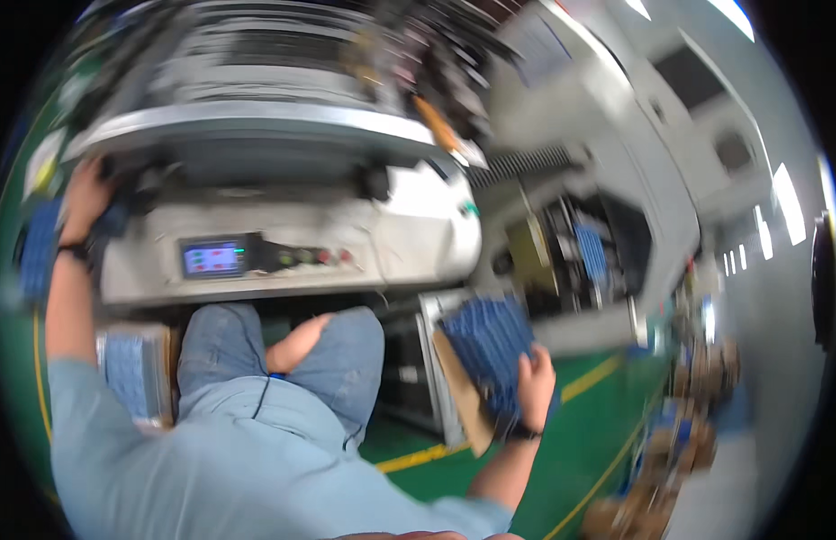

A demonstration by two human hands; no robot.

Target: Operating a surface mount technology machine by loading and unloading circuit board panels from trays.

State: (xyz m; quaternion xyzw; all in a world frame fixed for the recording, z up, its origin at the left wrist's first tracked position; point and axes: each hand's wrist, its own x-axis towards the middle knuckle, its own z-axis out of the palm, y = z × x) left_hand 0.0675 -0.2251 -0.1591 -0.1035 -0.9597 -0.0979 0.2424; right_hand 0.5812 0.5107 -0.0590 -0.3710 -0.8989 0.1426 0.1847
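My left hand (87, 193) is raised at the left end of a pale machine, by a dark knob-like part (107, 168). Motion smears its fingers, so I cannot tell whether they grip that part. Low on the right, my right hand (535, 387) is at the outer edge of a stack of blue ribbed pieces (485, 342). Its fingers point upward and look apart, with nothing visible between them. The stack rests in a tilted cardboard box (458, 387). Whether the palm touches the blue pieces is unclear.
A control panel with a lit screen (212, 259) and several buttons faces me above my knees. Another cardboard box (170, 373) with blue pieces stands by my left leg. More blue pieces (591, 252) sit in a dark rack. Cartons (656, 468) line the green floor at right.
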